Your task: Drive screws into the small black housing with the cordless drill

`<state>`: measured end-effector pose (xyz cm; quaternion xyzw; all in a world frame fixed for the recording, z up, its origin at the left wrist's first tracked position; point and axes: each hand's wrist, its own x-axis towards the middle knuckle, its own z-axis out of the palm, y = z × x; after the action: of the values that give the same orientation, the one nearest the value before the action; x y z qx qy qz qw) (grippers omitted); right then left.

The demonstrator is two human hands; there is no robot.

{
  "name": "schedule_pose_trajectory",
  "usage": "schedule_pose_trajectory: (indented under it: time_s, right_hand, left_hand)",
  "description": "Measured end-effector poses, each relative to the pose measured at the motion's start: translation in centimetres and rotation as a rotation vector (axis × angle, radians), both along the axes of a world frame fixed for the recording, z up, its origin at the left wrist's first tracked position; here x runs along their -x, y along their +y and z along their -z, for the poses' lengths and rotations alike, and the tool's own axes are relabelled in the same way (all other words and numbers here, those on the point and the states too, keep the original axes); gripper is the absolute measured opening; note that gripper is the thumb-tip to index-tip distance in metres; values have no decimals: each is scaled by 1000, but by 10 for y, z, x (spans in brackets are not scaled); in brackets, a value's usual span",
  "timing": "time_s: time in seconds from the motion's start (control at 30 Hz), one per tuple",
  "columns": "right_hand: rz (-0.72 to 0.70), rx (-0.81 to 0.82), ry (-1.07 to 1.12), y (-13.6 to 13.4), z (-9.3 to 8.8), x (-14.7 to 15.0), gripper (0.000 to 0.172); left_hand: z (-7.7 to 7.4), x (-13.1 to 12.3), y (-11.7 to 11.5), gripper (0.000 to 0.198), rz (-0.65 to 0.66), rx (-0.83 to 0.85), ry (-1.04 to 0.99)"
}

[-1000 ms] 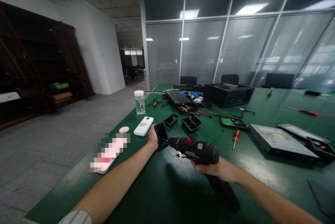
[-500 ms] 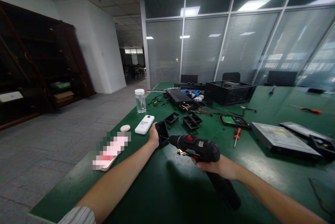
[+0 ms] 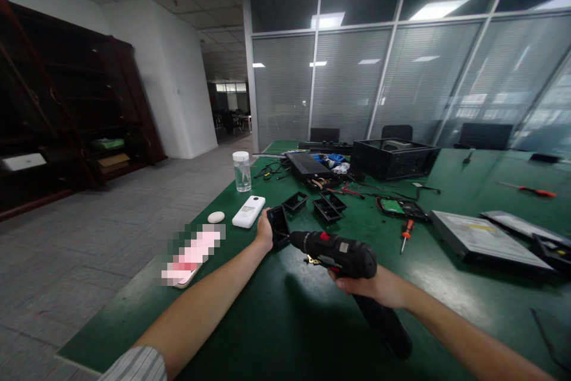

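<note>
My left hand (image 3: 264,232) holds a black rectangular frame (image 3: 279,227) on edge, its open side facing the drill. A black cordless drill (image 3: 339,251) with red parts lies level in my right hand (image 3: 363,286), fingers wrapped round its grip. The drill's nose points left into the frame; the tip against the frame is too small to make out. Small gold-coloured pieces (image 3: 312,260) show under the drill body. Just beyond the frame, similar black frames (image 3: 327,210) rest on the green table (image 3: 250,321).
Left of my hands are a white device (image 3: 248,212), a clear jar (image 3: 241,173), a white oval object (image 3: 216,217) and a blurred pink phone (image 3: 196,259). Rightward lie a red screwdriver (image 3: 406,235), a circuit board part (image 3: 401,207) and a silver drive (image 3: 488,241). Behind stands a black case (image 3: 395,159).
The whole view has shifted slightly, with objects appearing a little further right. Both hands keep their holds on the frame and the drill.
</note>
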<state>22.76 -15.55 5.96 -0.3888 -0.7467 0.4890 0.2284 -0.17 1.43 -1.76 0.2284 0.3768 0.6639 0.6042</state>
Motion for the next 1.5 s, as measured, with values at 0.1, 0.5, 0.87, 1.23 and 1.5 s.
schedule_pose_trajectory:
  time_s: [0.1, 0.5, 0.87, 1.23, 1.5]
  right_hand:
    - [-5, 5, -2, -1, -2, 1, 25]
    - [-1, 10, -9, -1, -3, 0, 26]
    - [14, 23, 15, 0, 0, 0, 25]
    - [14, 28, 30, -2, -2, 1, 26]
    - [20, 23, -13, -2, -3, 1, 30]
  left_hand:
    - [0, 0, 1, 25, 9, 3, -8]
    - [-1, 0, -1, 24, 10, -2, -17]
    - [-1, 0, 0, 24, 18, 29, -21]
    - [1, 0, 2, 25, 25, 31, -30]
    - [-2, 0, -1, 24, 14, 23, -22]
